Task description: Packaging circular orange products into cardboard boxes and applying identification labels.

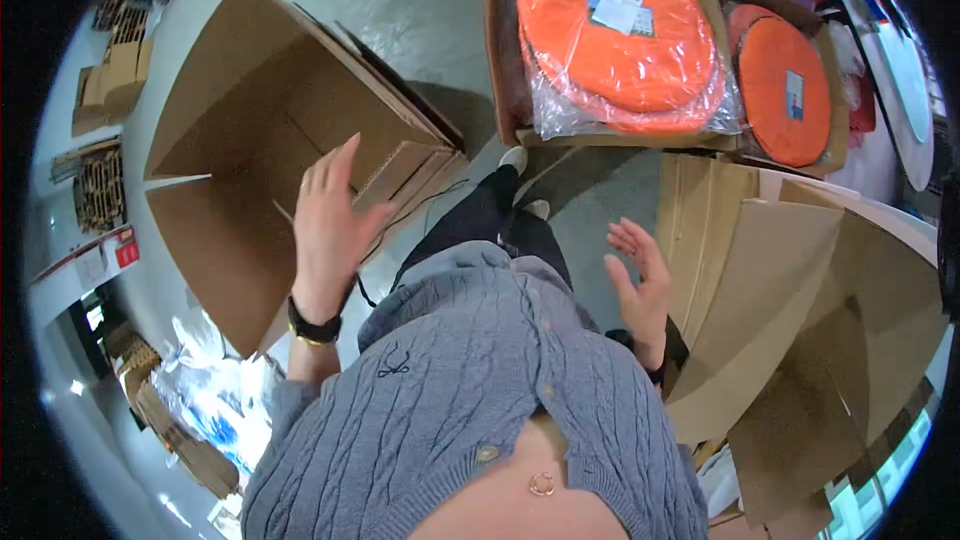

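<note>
My left hand [327, 220] is raised with its fingers stretched out and the thumb apart; nothing is in it. It hovers over the right side of a large open cardboard box [215, 105] whose inside shows bare brown walls. On the other side of my body, my right hand [642, 270] is lifted too, fingers loosely spread and empty. Nearest to it stands another cardboard box [760, 280] with its flaps up. Ahead, a box holds round orange cushion-like discs [615, 35] wrapped in clear plastic, with white labels on top.
A second box to its right holds more orange round pieces [785, 90]. White oval boards [905, 90] lean at the far right. Stacked flattened cardboard [95, 190] and clear plastic-wrapped goods [215, 390] lie along the left. My feet stand on the grey floor [420, 0].
</note>
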The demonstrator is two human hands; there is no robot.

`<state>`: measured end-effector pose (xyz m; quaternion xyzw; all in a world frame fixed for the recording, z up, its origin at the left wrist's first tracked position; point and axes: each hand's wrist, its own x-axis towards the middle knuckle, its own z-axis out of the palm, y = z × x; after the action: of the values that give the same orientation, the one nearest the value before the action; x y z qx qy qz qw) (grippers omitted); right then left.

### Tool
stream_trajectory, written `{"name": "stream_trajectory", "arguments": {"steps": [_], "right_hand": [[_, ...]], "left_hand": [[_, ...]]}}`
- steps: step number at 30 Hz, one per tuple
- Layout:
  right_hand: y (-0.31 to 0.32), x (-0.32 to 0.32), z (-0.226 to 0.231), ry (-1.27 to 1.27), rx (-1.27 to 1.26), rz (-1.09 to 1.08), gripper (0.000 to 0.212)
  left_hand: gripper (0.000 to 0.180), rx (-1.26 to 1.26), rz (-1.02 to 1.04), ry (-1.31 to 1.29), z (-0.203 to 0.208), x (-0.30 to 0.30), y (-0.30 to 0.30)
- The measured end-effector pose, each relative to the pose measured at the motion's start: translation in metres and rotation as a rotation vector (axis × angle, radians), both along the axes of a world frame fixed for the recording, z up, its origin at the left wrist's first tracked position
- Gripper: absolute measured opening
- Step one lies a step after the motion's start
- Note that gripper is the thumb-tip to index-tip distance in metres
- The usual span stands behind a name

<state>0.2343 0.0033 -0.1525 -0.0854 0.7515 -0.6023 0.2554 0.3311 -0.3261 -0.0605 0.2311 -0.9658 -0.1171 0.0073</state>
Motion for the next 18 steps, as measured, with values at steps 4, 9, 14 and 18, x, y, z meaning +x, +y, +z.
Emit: {"name": "stream_trajectory", "arguments": {"steps": [4,9,14,18], "right_hand": [[-0.002,0.005,-0.01,-0.102,-0.045,0.03,0.043],[0.018,0.015,-0.038,-0.187,-0.056,0.05,0.038],[0.021,0.021,-0.044,-0.175,-0.039,0.013,0.036],[0.025,0.021,-0.059,-0.152,0.029,0.04,0.034]], "left_hand": [[0.072,-0.016,0.165,-0.347,-0.026,0.098,-0.026],[0.06,-0.122,0.155,-0.109,-0.097,0.162,-0.053],[0.035,-0.244,0.295,-0.144,-0.128,0.179,-0.11],[0.038,-0.319,0.245,-0.188,-0.077,0.115,-0.157]]}}
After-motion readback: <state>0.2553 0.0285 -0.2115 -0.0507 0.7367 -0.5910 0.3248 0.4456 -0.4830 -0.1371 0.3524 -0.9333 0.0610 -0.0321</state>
